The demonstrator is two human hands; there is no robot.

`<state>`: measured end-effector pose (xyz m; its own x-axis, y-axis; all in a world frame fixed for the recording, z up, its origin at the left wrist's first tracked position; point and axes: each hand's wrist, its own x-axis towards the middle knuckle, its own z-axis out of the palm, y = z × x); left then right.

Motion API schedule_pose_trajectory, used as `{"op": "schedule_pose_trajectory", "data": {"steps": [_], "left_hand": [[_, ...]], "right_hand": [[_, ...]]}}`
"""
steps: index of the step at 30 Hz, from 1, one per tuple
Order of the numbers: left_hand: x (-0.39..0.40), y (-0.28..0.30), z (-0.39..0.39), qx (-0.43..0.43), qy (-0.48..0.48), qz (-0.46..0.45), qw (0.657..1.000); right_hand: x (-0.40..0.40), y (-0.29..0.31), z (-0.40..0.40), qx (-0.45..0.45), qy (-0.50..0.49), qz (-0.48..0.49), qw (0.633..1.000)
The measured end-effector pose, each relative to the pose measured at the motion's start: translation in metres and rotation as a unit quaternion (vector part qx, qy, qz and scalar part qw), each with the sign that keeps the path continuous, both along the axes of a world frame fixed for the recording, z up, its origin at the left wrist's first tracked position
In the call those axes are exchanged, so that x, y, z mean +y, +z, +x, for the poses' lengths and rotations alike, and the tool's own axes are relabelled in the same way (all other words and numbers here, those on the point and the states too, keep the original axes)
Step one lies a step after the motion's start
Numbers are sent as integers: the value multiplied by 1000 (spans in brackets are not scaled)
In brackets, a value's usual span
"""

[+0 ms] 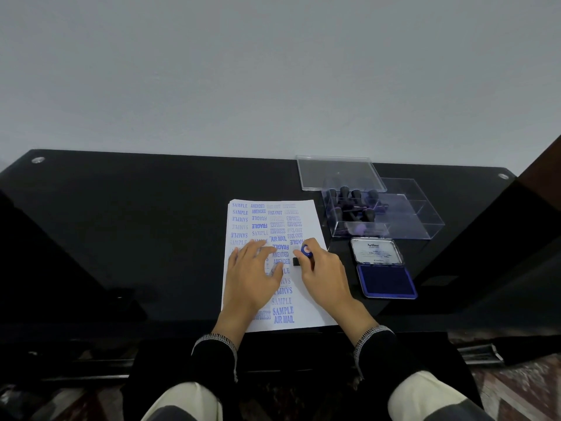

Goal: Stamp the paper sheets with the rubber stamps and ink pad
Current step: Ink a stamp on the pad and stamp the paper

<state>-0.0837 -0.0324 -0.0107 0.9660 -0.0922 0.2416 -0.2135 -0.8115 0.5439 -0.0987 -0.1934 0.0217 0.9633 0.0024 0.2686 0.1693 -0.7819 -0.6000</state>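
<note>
A white paper sheet [306,214] covered in blue stamped words lies on the black table [151,223]. My left hand [253,276] rests flat on the sheet with fingers spread. My right hand [323,276] grips a rubber stamp [306,252] with a blue cap, its black base down on the sheet's right side. To the right sits the open ink pad [385,281], blue pad toward me, lid tilted up. A clear plastic box [425,220] behind it holds several more dark stamps [355,202].
The box's clear lid [340,173] lies at the back against the wall. The table's near edge runs just above my sleeves. A dark surface rises at the far right. My knees show below the table edge.
</note>
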Motion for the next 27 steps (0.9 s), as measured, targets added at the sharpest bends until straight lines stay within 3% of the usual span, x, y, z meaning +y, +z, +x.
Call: {"op": "schedule_pose_trajectory", "data": {"steps": [7, 15, 18, 21, 27], "left_hand": [[0, 0, -1, -11, -2, -2, 1000], [-1, 2, -1, -12, 2, 5, 1000], [-2, 3, -2, -18, 89, 47, 995], [-1, 6, -2, 38, 215, 34, 975], [-1, 5, 2, 44, 251, 31, 966]], "right_hand": [[0, 11, 14, 38, -4, -18, 999], [1, 5, 3, 10, -13, -38, 999], [1, 6, 3, 16, -14, -43, 999], [2, 8, 3, 23, -12, -40, 999], [3, 7, 0, 21, -10, -26, 999]]}}
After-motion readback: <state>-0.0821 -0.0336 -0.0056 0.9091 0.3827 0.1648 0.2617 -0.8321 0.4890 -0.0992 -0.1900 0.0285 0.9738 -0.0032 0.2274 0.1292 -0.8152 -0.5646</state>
